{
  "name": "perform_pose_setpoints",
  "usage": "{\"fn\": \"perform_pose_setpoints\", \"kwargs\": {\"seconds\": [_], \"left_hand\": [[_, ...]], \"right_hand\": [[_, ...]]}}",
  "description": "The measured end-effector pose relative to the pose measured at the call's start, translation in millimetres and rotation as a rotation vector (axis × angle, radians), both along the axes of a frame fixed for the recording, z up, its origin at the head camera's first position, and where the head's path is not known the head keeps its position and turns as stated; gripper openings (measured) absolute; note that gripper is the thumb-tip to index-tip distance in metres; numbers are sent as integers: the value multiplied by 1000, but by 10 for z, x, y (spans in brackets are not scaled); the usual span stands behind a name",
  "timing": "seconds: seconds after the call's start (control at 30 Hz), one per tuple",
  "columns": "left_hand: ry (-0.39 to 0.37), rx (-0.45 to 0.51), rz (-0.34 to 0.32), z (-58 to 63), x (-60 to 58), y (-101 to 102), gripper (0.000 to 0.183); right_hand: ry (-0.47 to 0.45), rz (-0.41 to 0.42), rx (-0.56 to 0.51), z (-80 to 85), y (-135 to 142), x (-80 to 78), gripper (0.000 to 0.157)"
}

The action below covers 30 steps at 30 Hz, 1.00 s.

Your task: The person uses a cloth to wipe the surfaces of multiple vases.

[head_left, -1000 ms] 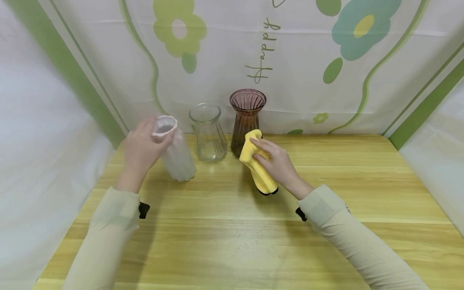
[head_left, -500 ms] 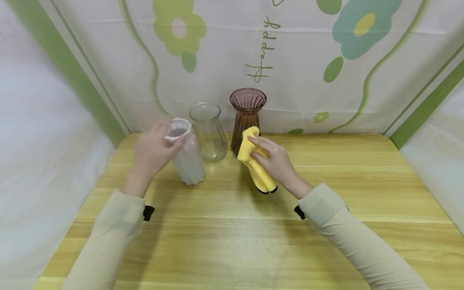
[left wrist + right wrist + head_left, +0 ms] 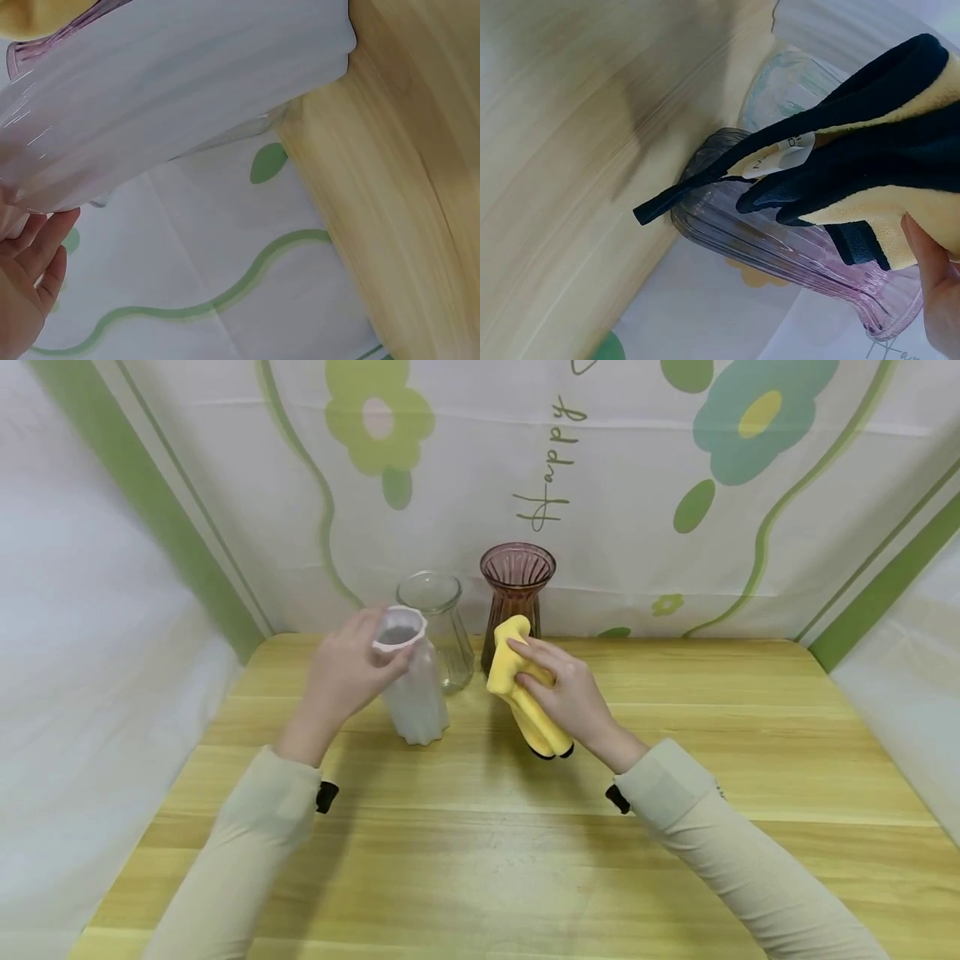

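My left hand [image 3: 352, 664] grips a white fluted vase [image 3: 415, 697] at its rim, thumb on the near side. The vase leans slightly, its mouth toward the hand, and its base is close over the table in the left wrist view. My right hand [image 3: 573, 693] pinches a folded yellow cloth [image 3: 542, 722], whose black edging and white label [image 3: 784, 156] show in the right wrist view. Behind the cloth stands a purple-brown ribbed glass vase [image 3: 517, 578], its lower part partly hidden. A clear glass vase [image 3: 457, 652] stands left of it, overlapped by the white vase.
The wooden table [image 3: 480, 868] ends at the back against a white curtain [image 3: 465, 468] printed with flowers and lettering. White sheets hang at the left [image 3: 97, 652] and right sides. Both glass vases stand close to that back edge.
My left hand has moved right with the white vase, which now overlaps the clear glass vase. My right hand and the cloth have shifted only slightly up and to the left.
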State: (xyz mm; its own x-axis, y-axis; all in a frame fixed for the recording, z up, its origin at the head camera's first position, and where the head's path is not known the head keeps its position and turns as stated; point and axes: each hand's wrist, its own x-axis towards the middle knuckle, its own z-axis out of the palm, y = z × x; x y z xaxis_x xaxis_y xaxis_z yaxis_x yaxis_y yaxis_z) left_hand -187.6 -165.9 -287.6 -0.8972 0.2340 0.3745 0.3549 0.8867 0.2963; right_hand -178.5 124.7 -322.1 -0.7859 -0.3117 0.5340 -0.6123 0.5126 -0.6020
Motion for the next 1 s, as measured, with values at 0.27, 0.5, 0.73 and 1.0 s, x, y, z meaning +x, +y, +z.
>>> {"fn": "perform_pose_setpoints", "kwargs": {"seconds": [0.27, 0.5, 0.73, 1.0], "left_hand": [[3, -35, -18, 13, 17, 171, 76], [32, -30, -23, -16, 3, 355, 76], [99, -5, -57, -44, -34, 571, 71], [163, -13, -67, -57, -82, 801, 69]], "right_hand": [[3, 8, -13, 32, 0, 8, 42], [16, 19, -16, 52, -14, 15, 42], [47, 34, -12, 68, -21, 13, 42], [55, 11, -3, 92, 10, 7, 42]]}}
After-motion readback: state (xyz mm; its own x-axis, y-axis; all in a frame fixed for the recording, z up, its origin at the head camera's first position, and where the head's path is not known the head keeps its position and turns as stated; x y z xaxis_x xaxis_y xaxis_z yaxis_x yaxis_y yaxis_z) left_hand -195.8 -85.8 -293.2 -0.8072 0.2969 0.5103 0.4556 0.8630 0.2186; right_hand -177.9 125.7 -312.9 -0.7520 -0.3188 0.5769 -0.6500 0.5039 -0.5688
